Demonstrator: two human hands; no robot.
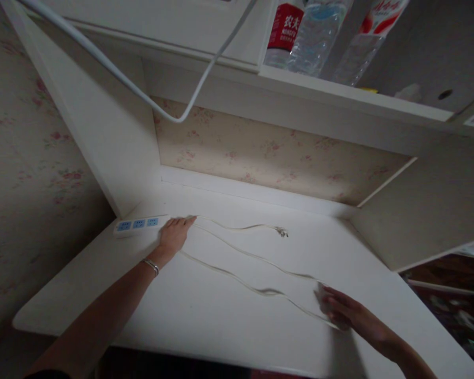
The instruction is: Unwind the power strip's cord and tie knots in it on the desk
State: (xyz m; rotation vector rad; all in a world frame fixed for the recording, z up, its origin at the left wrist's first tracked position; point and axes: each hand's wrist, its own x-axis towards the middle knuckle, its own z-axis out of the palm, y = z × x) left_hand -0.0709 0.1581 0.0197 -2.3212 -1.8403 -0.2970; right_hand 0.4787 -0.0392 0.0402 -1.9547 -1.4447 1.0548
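The power strip [138, 225] lies on the worktop [221, 321], its cord [260, 258] laid in three long runs to its right; the plug [282, 231] end looks loose, no tie visible. At the strip's right end, the left hand [176, 233] lies nearly flat, grip unclear. Farthest right of the strip, the blurred right hand [342, 308] half-curls at the cord's bend; I cannot tell whether it grips.

Power strip [138, 225] on desk [221, 329], back left; left hand [176, 234] over its right end. Cord [260, 258] runs right in three strands, front two reaching right hand [339, 308]. Plug [282, 231] ends back strand. Bottles [318, 37] on shelf [355, 95] above.
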